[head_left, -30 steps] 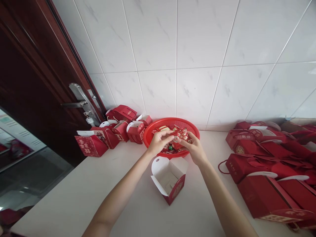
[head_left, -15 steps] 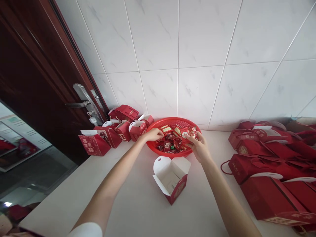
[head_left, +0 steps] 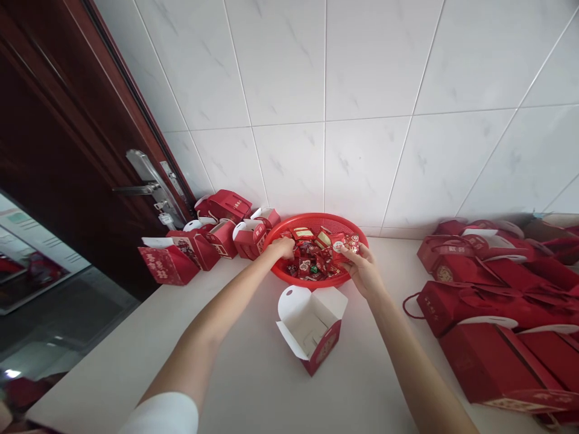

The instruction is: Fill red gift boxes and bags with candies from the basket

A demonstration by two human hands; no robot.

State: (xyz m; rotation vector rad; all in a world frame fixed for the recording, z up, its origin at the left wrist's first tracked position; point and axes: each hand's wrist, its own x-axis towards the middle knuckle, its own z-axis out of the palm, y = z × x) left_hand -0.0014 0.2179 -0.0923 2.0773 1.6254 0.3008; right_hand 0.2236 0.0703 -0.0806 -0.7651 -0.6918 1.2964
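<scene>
One open card box [head_left: 307, 325] sits before our plastic mesh basket [head_left: 332, 223]; at its R side, our R hand [head_left: 364, 271] pinches 1+ glossy packet [head_left: 337, 245]; L hand [head_left: 283, 248] dips inside, grip unclear.

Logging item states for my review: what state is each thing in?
White-lined red cardboard box: open, flaps raised, nothing visible inside.
Oval red plastic basket: holding wrapped sweets.
Red-and-white wrapped packet: held by right hand.
Left hand: in basket, grip hidden.
Red cardboard boxes at left: some open-topped.
Dark red wooden door: keys hanging; open or shut unclear.
</scene>
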